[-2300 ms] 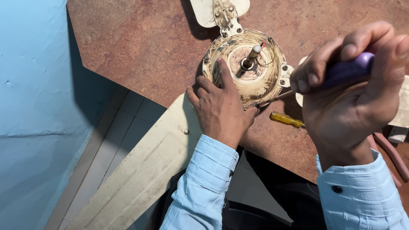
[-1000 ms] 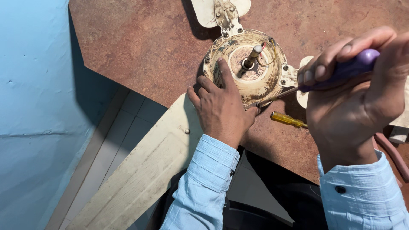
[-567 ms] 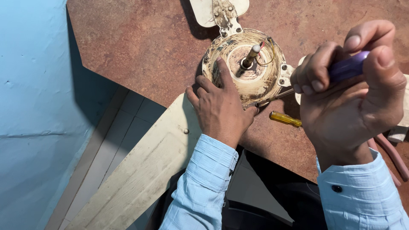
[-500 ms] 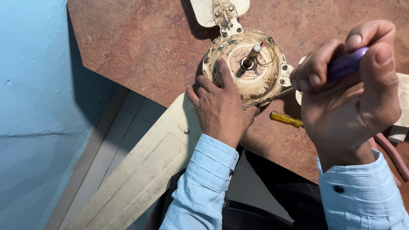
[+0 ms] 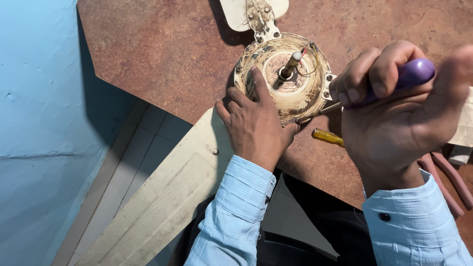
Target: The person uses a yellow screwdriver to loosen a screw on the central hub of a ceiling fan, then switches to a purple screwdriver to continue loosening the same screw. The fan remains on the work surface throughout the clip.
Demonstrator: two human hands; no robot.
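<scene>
Between the hands, the ceiling fan motor housing [image 5: 286, 79] sits steadied under the left hand [image 5: 256, 123], fingers spread flat, while the right hand [image 5: 394, 123] grips a purple-handled screwdriver [image 5: 389, 83], tip at the rim, blades apparently attached yet.

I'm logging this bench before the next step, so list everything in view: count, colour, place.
fan motor housing: one, cream and grimy, on the table at top centre, shaft sticking up from its middle
fan blades: parts of three, cream; one runs to lower left off the table edge, one at the top edge, one at the right edge
purple-handled screwdriver: one, its tip at the housing's lower right rim
yellow-handled screwdriver: one, lying on the table below the housing
pliers handles: one pair, dull red, at the right edge
table: one, brown mottled top
wall: blue, at left
left hand: fingers spread on the housing
right hand: closed round the purple handle
</scene>
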